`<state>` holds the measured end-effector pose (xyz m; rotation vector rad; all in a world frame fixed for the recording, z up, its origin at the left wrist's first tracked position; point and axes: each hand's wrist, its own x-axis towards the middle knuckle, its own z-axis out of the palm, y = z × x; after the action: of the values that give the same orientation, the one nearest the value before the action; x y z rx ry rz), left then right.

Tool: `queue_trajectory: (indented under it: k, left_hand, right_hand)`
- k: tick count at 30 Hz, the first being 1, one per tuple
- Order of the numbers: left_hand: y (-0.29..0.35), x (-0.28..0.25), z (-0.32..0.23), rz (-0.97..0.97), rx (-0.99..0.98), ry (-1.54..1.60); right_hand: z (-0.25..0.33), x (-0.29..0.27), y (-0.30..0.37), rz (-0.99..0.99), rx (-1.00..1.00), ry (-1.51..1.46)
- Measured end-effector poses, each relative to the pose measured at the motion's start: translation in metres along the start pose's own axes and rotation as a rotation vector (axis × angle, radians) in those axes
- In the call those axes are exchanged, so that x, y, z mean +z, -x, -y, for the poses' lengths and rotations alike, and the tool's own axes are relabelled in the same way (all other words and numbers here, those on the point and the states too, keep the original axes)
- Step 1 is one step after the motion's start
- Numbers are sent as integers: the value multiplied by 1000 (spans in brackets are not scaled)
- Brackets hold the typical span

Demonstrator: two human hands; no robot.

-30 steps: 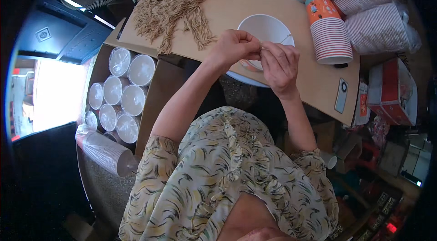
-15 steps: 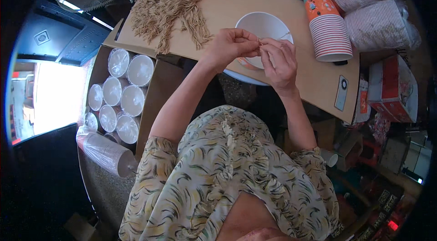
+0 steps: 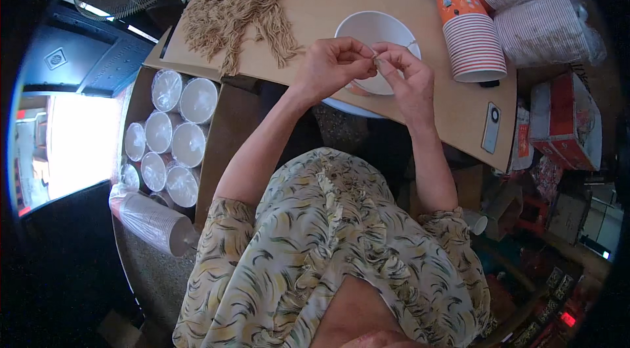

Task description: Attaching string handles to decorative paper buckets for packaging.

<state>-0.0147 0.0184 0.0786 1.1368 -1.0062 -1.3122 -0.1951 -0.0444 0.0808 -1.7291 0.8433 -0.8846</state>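
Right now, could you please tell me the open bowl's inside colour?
Inside, the bowl is white; see the head view.

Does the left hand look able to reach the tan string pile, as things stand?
Probably yes: the tan string pile lies near the left hand with nothing between, though that hand seems to pinch something tiny.

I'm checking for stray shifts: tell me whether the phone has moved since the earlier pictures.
No: the phone lies in the same spot near the corner of the table.

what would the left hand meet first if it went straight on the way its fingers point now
Probably the right hand: the left hand points rightward at it, almost no gap showing between them, though depth is hard to judge from this view.
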Motion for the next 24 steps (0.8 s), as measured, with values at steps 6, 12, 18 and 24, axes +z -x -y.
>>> queue_trajectory:
  k: [6, 12, 18, 24]
  left_hand:
    - [0, -2, 3, 29, 82, -76]
    - [0, -3, 9, 27, 99, -43]
    - [3, -2, 4, 4, 55, -36]
    - [2, -7, 8, 51, 51, 153]
  right_hand:
    - [1, -2, -2, 31, 62, -138]
    - [3, -1, -1, 29, 77, -152]
    - [8, -1, -1, 38, 131, -186]
    - [9, -6, -4, 32, 53, -141]
